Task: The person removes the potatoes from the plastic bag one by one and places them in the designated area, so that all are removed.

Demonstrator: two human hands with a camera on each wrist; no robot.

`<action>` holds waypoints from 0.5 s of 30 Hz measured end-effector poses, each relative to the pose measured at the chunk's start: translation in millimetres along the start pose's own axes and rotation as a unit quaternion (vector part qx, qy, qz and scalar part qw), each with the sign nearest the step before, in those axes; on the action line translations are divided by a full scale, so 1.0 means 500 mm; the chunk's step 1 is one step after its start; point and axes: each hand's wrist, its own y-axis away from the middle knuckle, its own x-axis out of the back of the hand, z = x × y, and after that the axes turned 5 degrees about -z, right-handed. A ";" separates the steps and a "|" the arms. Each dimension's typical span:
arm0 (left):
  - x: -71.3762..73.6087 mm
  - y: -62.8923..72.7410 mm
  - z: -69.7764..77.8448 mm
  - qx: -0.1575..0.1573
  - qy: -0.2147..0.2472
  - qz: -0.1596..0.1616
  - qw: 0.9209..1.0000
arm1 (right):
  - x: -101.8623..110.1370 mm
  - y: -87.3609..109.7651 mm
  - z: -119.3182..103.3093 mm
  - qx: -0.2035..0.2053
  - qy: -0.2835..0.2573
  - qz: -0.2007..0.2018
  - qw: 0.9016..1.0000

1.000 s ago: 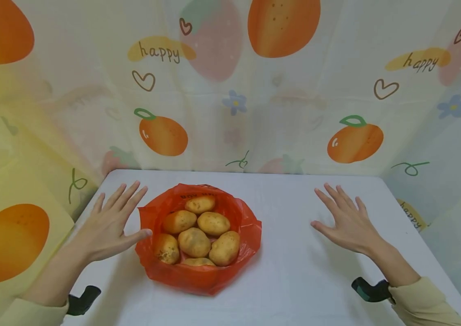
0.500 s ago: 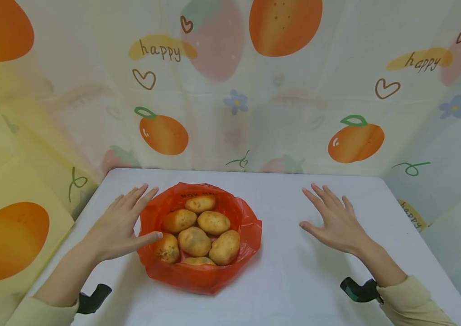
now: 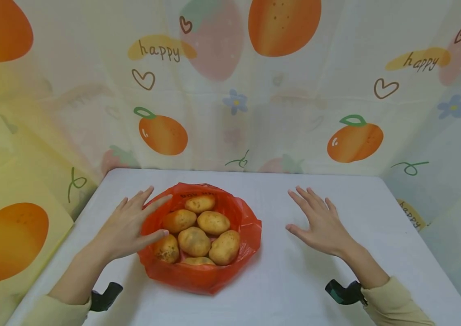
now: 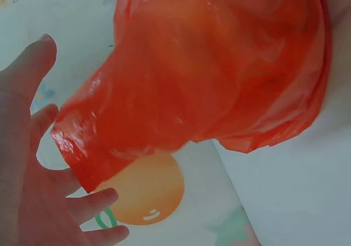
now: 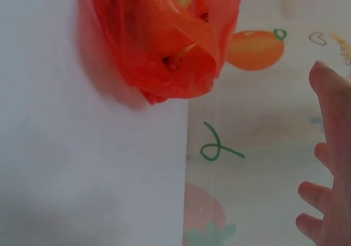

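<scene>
An orange-red plastic bag (image 3: pixel 230 276) sits with its mouth spread wide on the table, left of the middle. Inside it lie several potatoes (image 3: pixel 194 242), pale brown and loose. The left hand (image 3: pixel 126 228) is at the bag's left rim, fingers spread, with thumb and index finger over the edge in the head view. In the left wrist view, the bag's corner (image 4: pixel 88 141) is close to those fingers; whether they touch cannot be told. To the right of the bag, the right hand (image 3: pixel 320 222) hovers over the table with spread fingers and nothing in it, apart from the bag.
A white table (image 3: pixel 279 290) bears the bag. Behind it and at both sides hangs a cloth (image 3: pixel 279 127) printed with fruit and hearts. A dark wrist camera mount (image 3: pixel 106 296) juts from the left wrist, another mount (image 3: pixel 343 292) from the right.
Both hands have moved inward, the left one rightward to the bag's rim and the right one leftward toward the bag. The bag and potatoes have stayed put.
</scene>
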 end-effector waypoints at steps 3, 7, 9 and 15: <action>0.002 -0.003 0.007 0.003 -0.003 -0.004 1.000 | -0.005 -0.005 -0.008 0.005 -0.012 0.007 1.000; 0.002 -0.006 0.013 0.000 -0.014 -0.007 1.000 | -0.011 -0.009 -0.020 0.010 -0.022 0.007 1.000; 0.000 -0.007 0.014 -0.001 -0.020 -0.008 1.000 | -0.012 -0.011 -0.025 0.009 -0.024 0.001 1.000; -0.008 -0.009 0.012 0.004 -0.029 -0.004 1.000 | -0.013 -0.021 -0.038 0.001 -0.029 -0.011 1.000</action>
